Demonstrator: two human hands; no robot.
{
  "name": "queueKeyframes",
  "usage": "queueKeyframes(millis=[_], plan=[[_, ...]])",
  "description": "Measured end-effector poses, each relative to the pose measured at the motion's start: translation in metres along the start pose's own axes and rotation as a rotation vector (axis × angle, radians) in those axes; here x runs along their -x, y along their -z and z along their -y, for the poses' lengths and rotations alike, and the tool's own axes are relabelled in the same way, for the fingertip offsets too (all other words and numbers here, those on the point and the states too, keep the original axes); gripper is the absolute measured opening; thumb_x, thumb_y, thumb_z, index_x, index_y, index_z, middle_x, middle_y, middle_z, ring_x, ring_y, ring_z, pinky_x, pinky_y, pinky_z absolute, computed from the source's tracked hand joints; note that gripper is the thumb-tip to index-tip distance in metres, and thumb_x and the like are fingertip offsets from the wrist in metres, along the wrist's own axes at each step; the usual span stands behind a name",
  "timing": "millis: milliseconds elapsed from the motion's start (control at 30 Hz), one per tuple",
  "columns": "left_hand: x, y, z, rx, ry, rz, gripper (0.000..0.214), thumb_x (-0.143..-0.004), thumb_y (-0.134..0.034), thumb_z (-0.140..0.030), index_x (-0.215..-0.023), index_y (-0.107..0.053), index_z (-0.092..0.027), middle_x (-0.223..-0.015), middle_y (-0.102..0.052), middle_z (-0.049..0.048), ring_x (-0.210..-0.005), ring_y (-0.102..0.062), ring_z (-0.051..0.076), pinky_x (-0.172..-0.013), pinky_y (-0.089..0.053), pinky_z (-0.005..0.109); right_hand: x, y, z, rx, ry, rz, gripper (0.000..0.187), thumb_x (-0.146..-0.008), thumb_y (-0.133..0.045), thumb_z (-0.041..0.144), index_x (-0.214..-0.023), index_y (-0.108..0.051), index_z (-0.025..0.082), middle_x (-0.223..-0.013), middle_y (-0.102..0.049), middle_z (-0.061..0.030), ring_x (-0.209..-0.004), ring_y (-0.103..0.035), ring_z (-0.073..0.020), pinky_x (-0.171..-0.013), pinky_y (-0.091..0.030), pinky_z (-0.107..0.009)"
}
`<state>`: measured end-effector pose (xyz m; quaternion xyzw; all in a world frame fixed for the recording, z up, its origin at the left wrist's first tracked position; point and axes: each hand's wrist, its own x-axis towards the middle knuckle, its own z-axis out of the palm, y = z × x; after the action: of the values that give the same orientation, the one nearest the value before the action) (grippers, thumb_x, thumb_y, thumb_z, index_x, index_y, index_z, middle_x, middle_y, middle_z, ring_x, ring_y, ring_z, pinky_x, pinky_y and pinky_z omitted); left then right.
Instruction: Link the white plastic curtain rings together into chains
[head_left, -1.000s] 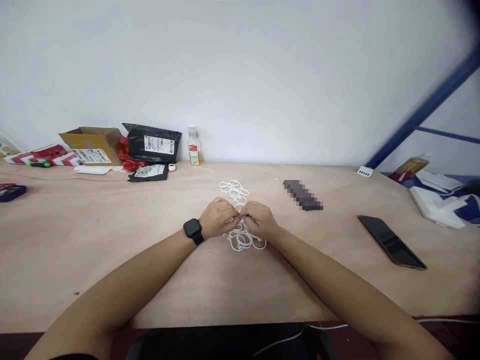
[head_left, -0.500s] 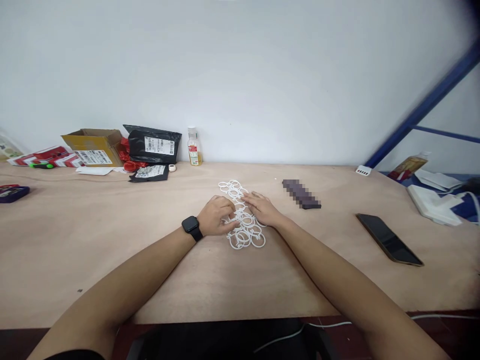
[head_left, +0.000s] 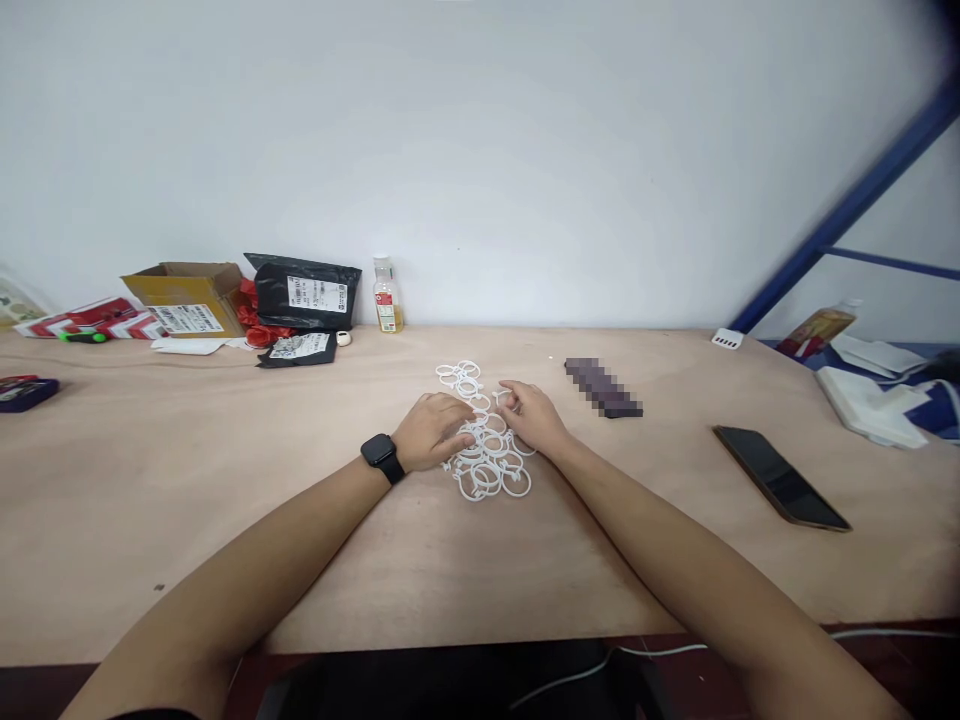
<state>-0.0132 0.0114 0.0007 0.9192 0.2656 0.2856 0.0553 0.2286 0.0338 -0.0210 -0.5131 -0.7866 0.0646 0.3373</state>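
Observation:
A pile of white plastic rings (head_left: 491,465) lies in the middle of the wooden table (head_left: 225,480). My left hand (head_left: 433,430), with a black watch (head_left: 380,456) on its wrist, rests on the left side of the pile with its fingers curled on the rings. My right hand (head_left: 534,417) sits at the pile's far right side, its fingertips pinching a single white ring (head_left: 501,400). More loose rings (head_left: 461,376) lie just beyond both hands.
A black phone (head_left: 780,488) lies to the right and a dark blurred bar (head_left: 602,388) behind it. At the back left stand a small bottle (head_left: 386,295), black parcel bags (head_left: 307,290) and a cardboard box (head_left: 187,297). A blue frame (head_left: 847,210) rises at the right.
My hands were pressed together over the pile a second ago. They have since parted, and my right hand has moved up to the far side and pinched a ring.

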Motion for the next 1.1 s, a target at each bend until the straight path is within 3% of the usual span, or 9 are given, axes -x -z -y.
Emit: queueKeyframes(millis=[100,233,367,533,733,933,1100], plan=[[-0.001,-0.002,0.000,0.016,-0.013,0.075,0.052,-0.093,-0.036,-0.056,-0.126,-0.054,-0.021,-0.118,-0.066,0.0098,-0.111,-0.059,0.023,-0.097,-0.040,0.039,0.001,0.003,0.006,-0.071,0.025,-0.119,0.042,-0.081,-0.061,0.023,-0.122,-0.059,0.018,-0.089,-0.069,-0.0046,-0.092,-0.062,-0.0229,-0.089,-0.048,-0.040],[-0.001,-0.002,-0.002,0.089,-0.063,0.108,0.053,-0.093,-0.037,-0.056,-0.126,-0.053,-0.019,-0.108,-0.069,0.0100,-0.098,-0.064,0.022,-0.090,-0.044,0.035,0.006,0.007,0.024,-0.155,0.147,-0.187,0.036,-0.083,-0.062,0.025,-0.119,-0.062,0.021,-0.090,-0.071,-0.0041,-0.091,-0.064,-0.0212,-0.088,-0.050,-0.039],[0.001,-0.001,-0.001,0.080,0.031,-0.043,0.042,-0.092,-0.045,-0.049,-0.118,-0.058,-0.019,-0.102,-0.070,0.0089,-0.094,-0.065,0.022,-0.085,-0.046,0.035,0.013,0.007,0.041,-0.178,0.307,-0.193,0.028,-0.085,-0.062,0.028,-0.112,-0.065,0.023,-0.084,-0.071,-0.0041,-0.085,-0.066,-0.0202,-0.084,-0.053,-0.038],[0.002,-0.003,0.001,0.042,0.123,-0.216,0.029,-0.092,-0.050,-0.037,-0.111,-0.062,-0.019,-0.090,-0.072,0.0054,-0.084,-0.066,0.019,-0.080,-0.046,0.035,0.016,0.005,0.049,-0.111,0.475,-0.132,0.032,-0.088,-0.058,0.026,-0.120,-0.061,0.023,-0.103,-0.072,-0.0077,-0.099,-0.065,-0.0217,-0.091,-0.053,-0.041],[0.001,-0.002,-0.002,0.012,0.091,-0.266,0.022,-0.090,-0.053,-0.033,-0.101,-0.066,-0.019,-0.085,-0.072,0.0050,-0.079,-0.065,0.018,-0.080,-0.046,0.035,0.017,0.002,0.049,-0.045,0.493,-0.065,0.044,-0.090,-0.054,0.025,-0.134,-0.051,0.022,-0.115,-0.068,-0.0103,-0.110,-0.061,-0.0237,-0.098,-0.050,-0.045],[0.001,-0.003,0.000,0.055,0.209,-0.376,0.018,-0.087,-0.055,-0.029,-0.098,-0.068,-0.021,-0.082,-0.072,0.0033,-0.079,-0.065,0.018,-0.080,-0.048,0.035,0.018,0.002,0.053,-0.038,0.508,0.033,0.062,-0.088,-0.057,0.030,-0.145,-0.037,0.019,-0.135,-0.055,-0.0138,-0.125,-0.051,-0.0269,-0.102,-0.047,-0.047],[0.001,-0.005,0.004,0.086,0.288,-0.460,0.012,-0.081,-0.058,-0.024,-0.087,-0.068,-0.020,-0.079,-0.072,0.0018,-0.076,-0.066,0.017,-0.079,-0.051,0.035,0.019,0.007,0.054,-0.078,0.526,0.065,0.052,-0.090,-0.054,0.028,-0.140,-0.044,0.022,-0.133,-0.058,-0.0101,-0.125,-0.052,-0.0237,-0.105,-0.045,-0.044]])
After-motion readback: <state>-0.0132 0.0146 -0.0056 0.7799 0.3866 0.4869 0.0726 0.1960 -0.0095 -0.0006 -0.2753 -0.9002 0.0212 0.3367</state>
